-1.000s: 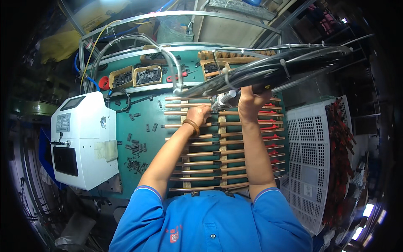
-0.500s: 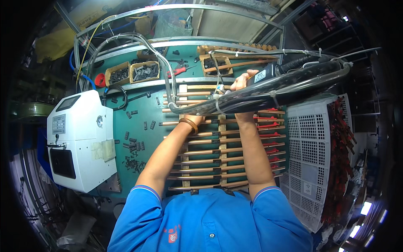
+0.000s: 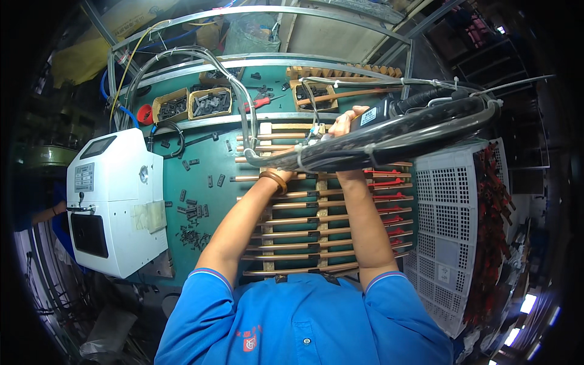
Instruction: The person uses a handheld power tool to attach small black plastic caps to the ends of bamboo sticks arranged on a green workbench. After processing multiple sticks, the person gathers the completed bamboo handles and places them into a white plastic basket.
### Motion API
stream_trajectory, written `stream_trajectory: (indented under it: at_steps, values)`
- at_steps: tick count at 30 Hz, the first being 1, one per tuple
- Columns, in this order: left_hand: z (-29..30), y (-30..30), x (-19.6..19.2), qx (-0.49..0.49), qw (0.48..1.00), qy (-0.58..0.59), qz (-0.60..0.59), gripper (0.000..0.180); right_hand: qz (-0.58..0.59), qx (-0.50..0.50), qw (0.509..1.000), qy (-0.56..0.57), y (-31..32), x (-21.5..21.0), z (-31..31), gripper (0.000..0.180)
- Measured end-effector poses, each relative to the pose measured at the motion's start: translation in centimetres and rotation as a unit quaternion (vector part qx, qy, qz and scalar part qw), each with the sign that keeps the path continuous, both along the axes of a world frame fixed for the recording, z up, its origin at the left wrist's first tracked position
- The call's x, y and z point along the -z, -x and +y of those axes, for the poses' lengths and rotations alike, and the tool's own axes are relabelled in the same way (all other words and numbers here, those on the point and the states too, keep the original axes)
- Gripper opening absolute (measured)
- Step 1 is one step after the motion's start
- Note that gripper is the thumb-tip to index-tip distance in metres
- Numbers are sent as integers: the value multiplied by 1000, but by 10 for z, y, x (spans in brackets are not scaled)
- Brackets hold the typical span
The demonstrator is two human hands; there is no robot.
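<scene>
My right hand (image 3: 342,126) is closed round a black cabled hand tool (image 3: 378,113) with a pale label, over the far end of the rack of rods. A thick bundle of dark hoses and cables (image 3: 389,139) runs from the tool across both my wrists. My left hand (image 3: 280,162), with a brown bangle at the wrist, rests among the far rods; the bundle covers its fingers. Copper-coloured rods (image 3: 286,222) lie in parallel rows across wooden strips (image 3: 323,243). Each visible rod has a small black piece near its middle, and red parts (image 3: 389,184) sit towards the right ends.
A white machine (image 3: 115,201) stands left, near loose black pieces (image 3: 194,210) and small screws (image 3: 193,237). Boxes of black parts (image 3: 210,104) and a red-handled screwdriver (image 3: 261,102) lie at the back. White perforated crates (image 3: 447,225) stand right. Another person's hand (image 3: 58,208) shows far left.
My right hand and the tool have shifted a little left and nearer, and the hose bundle has swung left with them. My left hand stays put. Another person's arm has appeared at the left edge.
</scene>
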State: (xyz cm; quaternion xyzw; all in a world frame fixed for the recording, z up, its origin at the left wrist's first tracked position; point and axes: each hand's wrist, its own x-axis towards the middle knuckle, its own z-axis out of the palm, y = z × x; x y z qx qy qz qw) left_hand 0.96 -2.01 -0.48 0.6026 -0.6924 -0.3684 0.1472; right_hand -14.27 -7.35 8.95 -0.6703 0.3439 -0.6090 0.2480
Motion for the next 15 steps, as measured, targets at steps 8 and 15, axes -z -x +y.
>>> stream_trajectory:
  at_steps: [8,15]
  values:
    - [18,-26,7,-43,963,185,192,22,-418,-423,781,-189,-34,-54,39,33]
    - [19,-29,5,-37,966,152,205,25,-381,-333,847,-165,-43,-53,53,18]
